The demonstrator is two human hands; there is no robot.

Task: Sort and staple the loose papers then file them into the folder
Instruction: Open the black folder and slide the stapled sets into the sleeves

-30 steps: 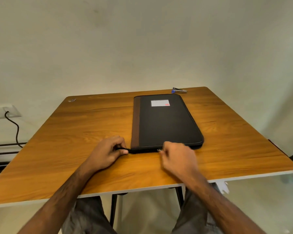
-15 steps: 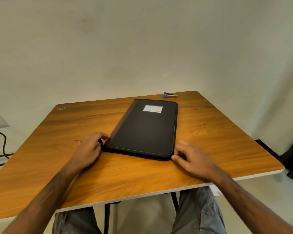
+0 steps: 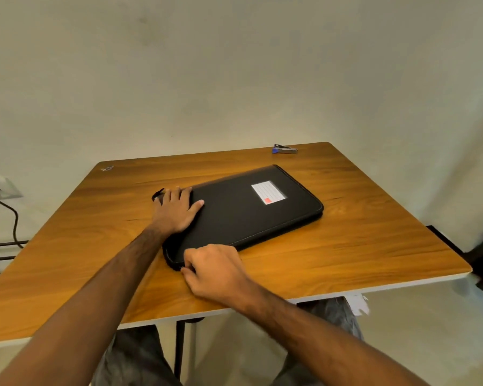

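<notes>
Head view: the black zip folder (image 3: 243,210) lies flat and closed, skewed across the middle of the tabletop (image 3: 360,246), its labelled end angled toward the far right corner. Your left hand (image 3: 177,211) presses flat on the folder's left end, fingers straight. Your right hand (image 3: 215,270) pinches at the folder's near corner, fingers curled; the zip pull itself is too small to confirm. A stapler (image 3: 285,149) sits at the far edge, well apart. Bare wood runs along the right and near edges.
</notes>
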